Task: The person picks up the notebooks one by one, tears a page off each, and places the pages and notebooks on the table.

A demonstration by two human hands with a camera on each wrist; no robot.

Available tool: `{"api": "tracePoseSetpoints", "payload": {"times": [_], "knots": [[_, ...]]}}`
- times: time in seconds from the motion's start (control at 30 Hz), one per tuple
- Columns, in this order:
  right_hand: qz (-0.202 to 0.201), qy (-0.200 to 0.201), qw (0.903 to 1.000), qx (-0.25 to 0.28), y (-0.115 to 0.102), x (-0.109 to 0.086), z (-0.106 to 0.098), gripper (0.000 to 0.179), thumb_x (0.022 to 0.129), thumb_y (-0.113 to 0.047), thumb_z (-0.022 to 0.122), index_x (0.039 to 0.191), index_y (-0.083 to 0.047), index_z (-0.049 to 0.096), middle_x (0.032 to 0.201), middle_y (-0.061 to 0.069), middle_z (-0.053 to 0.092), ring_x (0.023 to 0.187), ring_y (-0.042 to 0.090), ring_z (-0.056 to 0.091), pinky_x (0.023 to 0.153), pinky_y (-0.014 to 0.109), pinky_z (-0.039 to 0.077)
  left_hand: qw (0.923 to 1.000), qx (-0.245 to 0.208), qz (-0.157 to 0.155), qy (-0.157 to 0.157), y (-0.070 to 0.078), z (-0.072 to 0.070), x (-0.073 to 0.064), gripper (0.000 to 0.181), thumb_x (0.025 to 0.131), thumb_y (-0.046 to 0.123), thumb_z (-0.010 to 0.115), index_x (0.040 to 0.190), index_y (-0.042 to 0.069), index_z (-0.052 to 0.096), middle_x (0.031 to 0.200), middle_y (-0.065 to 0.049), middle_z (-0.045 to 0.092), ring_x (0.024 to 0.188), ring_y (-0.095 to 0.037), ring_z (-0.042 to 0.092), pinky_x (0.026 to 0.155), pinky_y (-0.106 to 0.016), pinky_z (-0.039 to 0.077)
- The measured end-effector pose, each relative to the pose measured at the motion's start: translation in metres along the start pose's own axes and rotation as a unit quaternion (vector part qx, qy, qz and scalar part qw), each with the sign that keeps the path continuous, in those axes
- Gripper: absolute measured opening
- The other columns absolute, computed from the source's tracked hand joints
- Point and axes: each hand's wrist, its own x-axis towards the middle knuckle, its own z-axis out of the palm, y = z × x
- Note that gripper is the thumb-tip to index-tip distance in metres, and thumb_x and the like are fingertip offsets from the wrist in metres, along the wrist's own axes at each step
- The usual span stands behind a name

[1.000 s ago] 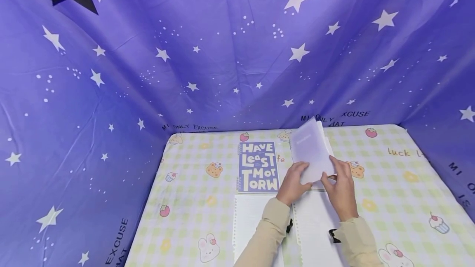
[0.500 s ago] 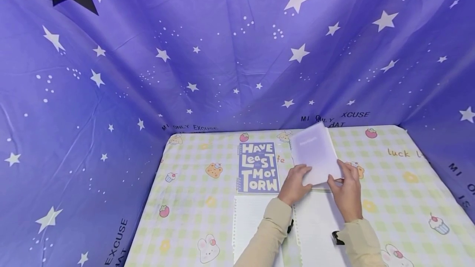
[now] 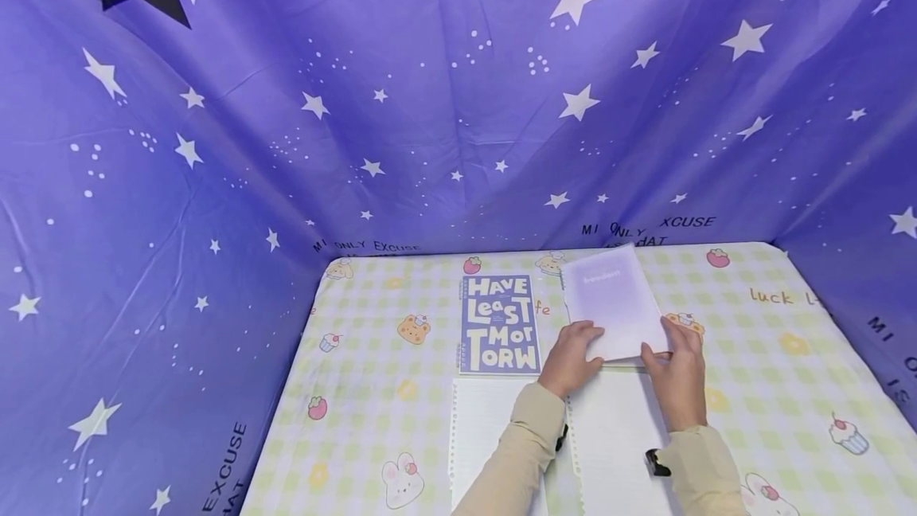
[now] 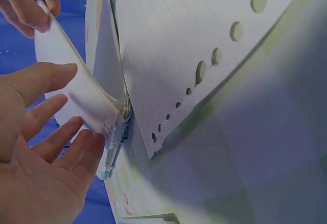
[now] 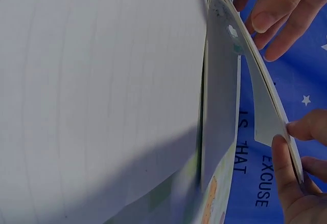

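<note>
A pale purple notebook (image 3: 612, 293) with a loose-leaf spine lies partly opened at the back centre-right. Its front part is raised at a slant, with pages fanned beneath. My right hand (image 3: 677, 381) pinches the lower right corner of that raised part, thumb on one side and fingers on the other, as the right wrist view shows. My left hand (image 3: 571, 358) rests by the lower left corner. In the left wrist view its fingers (image 4: 61, 134) are extended, with the tips against the cover near the spine.
A blue ring notebook (image 3: 499, 325) with large cream lettering lies left of the purple one. Two lined, hole-punched sheets (image 3: 483, 420) (image 3: 609, 436) lie in front, under the forearms. A checked cloth (image 3: 358, 388) covers the table; a purple starry curtain (image 3: 430, 142) stands behind.
My right hand has moved right and toward the person, drawing the raised part of the purple notebook lower and flatter. The left hand has shifted only slightly.
</note>
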Motion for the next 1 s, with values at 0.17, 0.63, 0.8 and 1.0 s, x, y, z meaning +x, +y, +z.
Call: {"api": "tracePoseSetpoints", "payload": {"times": [0.17, 0.63, 0.8, 1.0], "knots": [[0.025, -0.01, 0.9996, 0.012, 0.003, 0.0, 0.001, 0.058, 0.089, 0.001, 0.067, 0.142, 0.009, 0.045, 0.14, 0.028, 0.042, 0.135, 0.048, 0.039, 0.115, 0.055, 0.032, 0.9999, 0.007, -0.006, -0.006, 0.0, 0.001, -0.001, 0.047, 0.089, 0.02, 0.073, 0.134, 0.018, 0.062, 0.144, 0.003, 0.053, 0.135, -0.013, 0.046, 0.113, -0.018, 0.034], [0.063, -0.041, 0.997, -0.019, 0.015, 0.003, 0.003, 0.058, 0.091, -0.003, 0.065, 0.142, 0.012, 0.042, 0.137, 0.033, 0.041, 0.132, 0.052, 0.039, 0.113, 0.058, 0.031, 0.999, 0.043, 0.014, 0.004, -0.001, 0.004, 0.002, 0.044, 0.084, 0.013, 0.075, 0.127, 0.016, 0.068, 0.14, 0.001, 0.057, 0.13, -0.014, 0.051, 0.112, -0.019, 0.035], [0.063, -0.049, 0.9964, -0.028, 0.018, 0.003, 0.005, 0.057, 0.091, -0.004, 0.064, 0.141, 0.012, 0.043, 0.137, 0.033, 0.041, 0.131, 0.053, 0.039, 0.112, 0.06, 0.031, 0.9981, 0.058, 0.018, 0.001, -0.004, 0.007, 0.001, 0.042, 0.084, 0.015, 0.075, 0.125, 0.017, 0.069, 0.138, 0.003, 0.059, 0.129, -0.013, 0.051, 0.11, -0.02, 0.039], [0.059, -0.054, 0.9963, -0.032, 0.022, 0.004, 0.007, 0.058, 0.09, -0.002, 0.064, 0.141, 0.013, 0.042, 0.136, 0.034, 0.041, 0.13, 0.053, 0.039, 0.111, 0.061, 0.031, 0.9979, 0.064, 0.011, 0.0, -0.004, 0.009, 0.001, 0.041, 0.084, 0.015, 0.074, 0.125, 0.019, 0.069, 0.139, 0.005, 0.058, 0.13, -0.012, 0.05, 0.108, -0.02, 0.04]]}}
